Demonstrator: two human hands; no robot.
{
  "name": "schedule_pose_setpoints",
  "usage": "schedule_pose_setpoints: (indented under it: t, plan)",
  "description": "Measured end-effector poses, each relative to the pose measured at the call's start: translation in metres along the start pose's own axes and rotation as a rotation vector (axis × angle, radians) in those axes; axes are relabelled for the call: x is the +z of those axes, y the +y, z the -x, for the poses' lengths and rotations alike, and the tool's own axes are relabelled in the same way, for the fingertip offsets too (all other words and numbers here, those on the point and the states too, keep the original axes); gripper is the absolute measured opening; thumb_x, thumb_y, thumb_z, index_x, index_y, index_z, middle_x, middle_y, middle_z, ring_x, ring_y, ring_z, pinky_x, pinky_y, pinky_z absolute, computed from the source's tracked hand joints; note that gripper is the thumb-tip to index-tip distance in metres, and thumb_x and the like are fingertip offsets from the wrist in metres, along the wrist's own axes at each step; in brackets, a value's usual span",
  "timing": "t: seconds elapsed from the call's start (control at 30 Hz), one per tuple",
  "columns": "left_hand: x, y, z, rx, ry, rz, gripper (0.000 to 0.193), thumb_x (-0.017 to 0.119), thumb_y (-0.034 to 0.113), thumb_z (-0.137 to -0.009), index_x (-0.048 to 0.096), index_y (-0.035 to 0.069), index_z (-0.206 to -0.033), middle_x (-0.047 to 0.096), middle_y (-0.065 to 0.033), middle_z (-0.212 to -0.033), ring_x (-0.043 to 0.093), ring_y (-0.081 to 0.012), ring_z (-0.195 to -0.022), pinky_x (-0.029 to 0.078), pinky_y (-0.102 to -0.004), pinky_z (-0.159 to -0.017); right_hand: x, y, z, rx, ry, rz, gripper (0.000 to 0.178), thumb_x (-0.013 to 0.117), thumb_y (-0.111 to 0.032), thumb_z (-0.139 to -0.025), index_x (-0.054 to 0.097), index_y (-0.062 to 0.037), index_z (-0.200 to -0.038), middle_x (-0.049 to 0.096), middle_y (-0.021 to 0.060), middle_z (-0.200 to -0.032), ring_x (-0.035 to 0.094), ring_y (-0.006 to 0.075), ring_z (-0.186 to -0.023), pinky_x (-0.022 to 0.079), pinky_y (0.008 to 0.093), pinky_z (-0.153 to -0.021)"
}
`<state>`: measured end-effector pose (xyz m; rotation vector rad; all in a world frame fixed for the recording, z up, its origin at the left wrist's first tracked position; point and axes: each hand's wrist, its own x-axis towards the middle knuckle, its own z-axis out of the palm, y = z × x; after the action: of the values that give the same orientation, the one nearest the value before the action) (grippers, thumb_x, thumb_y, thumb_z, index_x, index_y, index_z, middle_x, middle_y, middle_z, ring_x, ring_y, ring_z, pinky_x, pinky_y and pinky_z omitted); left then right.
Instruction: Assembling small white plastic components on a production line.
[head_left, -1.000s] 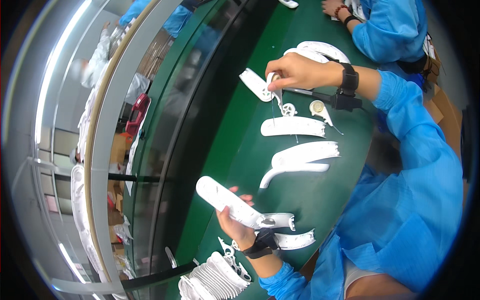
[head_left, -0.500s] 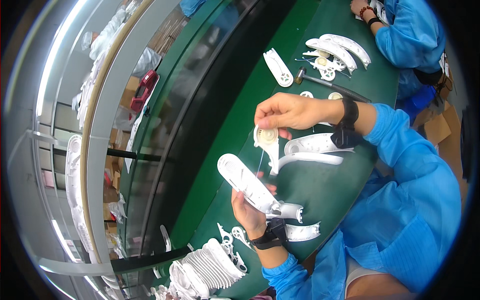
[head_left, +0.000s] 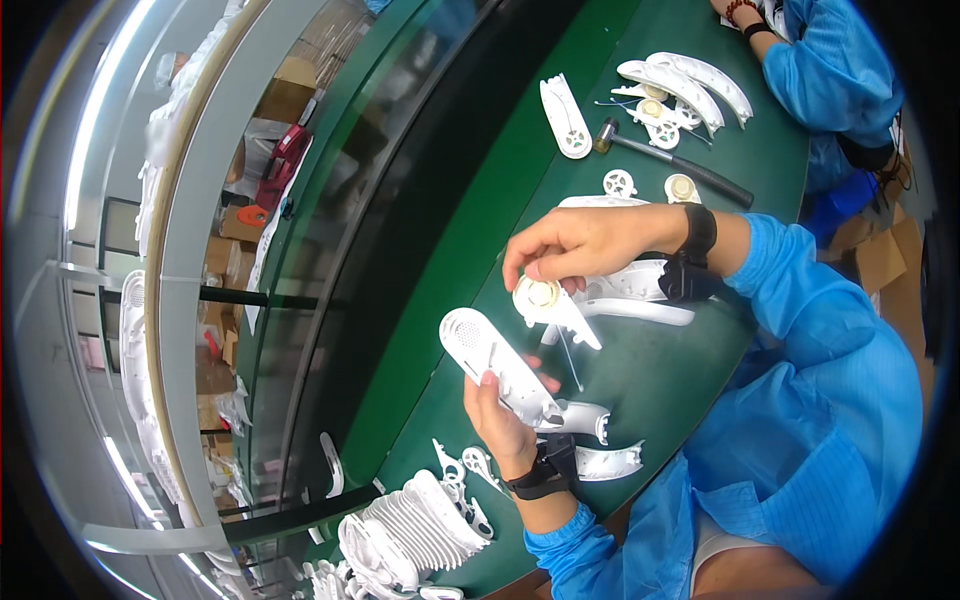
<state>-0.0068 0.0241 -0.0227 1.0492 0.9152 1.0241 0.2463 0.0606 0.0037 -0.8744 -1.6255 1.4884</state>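
Observation:
My left hand (head_left: 500,428) is closed around a long white plastic shell (head_left: 492,358) with a round, perforated far end. Its hollow inner side faces up, and some of my fingers are hidden beneath it. Just above and to the right of the shell, my right hand (head_left: 590,240) pinches a white plastic bracket (head_left: 574,321) by its round end, where a cream disc (head_left: 540,294) sits. From the bracket a thin wire (head_left: 573,362) hangs free. Bracket and shell look apart. Under my right hand lie curved white shells (head_left: 635,311), partly covered by the wrist.
A hammer (head_left: 690,172) lies beyond my right forearm, near several white parts (head_left: 680,90). Stacked white shells (head_left: 425,530) fill the near left. Two shell pieces (head_left: 608,462) rest by my left wrist. Another person's sleeved arm (head_left: 825,75) is at the upper right.
My right hand has turned the bracket, so its narrow end now points to the lower right and the wire hangs farther right. The left hand still holds the shell in nearly the same place.

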Motion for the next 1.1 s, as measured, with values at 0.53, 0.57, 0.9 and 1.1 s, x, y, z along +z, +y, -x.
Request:
schedule_pose_setpoints:
  t: [0.53, 0.57, 0.9, 1.1]
  plan:
    - [0.005, 0.003, 0.005, -0.039, 0.063, -0.031, 0.034, 0.044, 0.028, -0.097, 0.043, -0.003, -0.113, 0.061, -0.0218, -0.075, 0.061, -0.0315, -0.05, 0.054, -0.0385, -0.045, 0.005, 0.003, 0.004, -0.17, -0.273, 0.145, 0.025, 0.047, -0.012, -0.098, 0.064, -0.0018, -0.114, 0.062, 0.0055, -0.081, 0.06, 0.0097, -0.066, 0.05, 0.0256, -0.06]
    - [0.004, 0.002, 0.005, -0.041, 0.056, -0.032, 0.035, 0.044, 0.027, -0.097, 0.043, -0.003, -0.115, 0.061, -0.0214, -0.077, 0.061, -0.0309, -0.052, 0.055, -0.0386, -0.046, 0.005, 0.003, 0.003, -0.17, -0.274, 0.145, 0.025, 0.047, -0.012, -0.098, 0.064, -0.0018, -0.114, 0.062, 0.0055, -0.081, 0.06, 0.0097, -0.066, 0.05, 0.0256, -0.06]
    - [0.004, -0.007, 0.007, 0.022, -0.087, -0.036, 0.048, 0.056, 0.021, -0.095, 0.041, -0.003, -0.133, 0.061, -0.0156, -0.111, 0.067, -0.0248, -0.083, 0.056, -0.0343, -0.072, 0.004, 0.002, 0.002, -0.054, -0.204, -0.019, 0.028, 0.051, -0.016, -0.1, 0.059, 0.0021, -0.119, 0.061, 0.0057, -0.086, 0.062, 0.0094, -0.069, 0.055, 0.0245, -0.065]
    - [0.004, -0.026, 0.0, 0.101, 0.071, -0.187, 0.044, 0.057, 0.016, -0.094, 0.042, -0.005, -0.13, 0.062, -0.0181, -0.105, 0.067, -0.0252, -0.076, 0.058, -0.0343, -0.059, 0.022, 0.005, 0.003, -0.024, -0.122, -0.044, 0.031, 0.053, -0.018, -0.099, 0.058, 0.0024, -0.122, 0.06, 0.0061, -0.087, 0.064, 0.0108, -0.072, 0.056, 0.0256, -0.066]
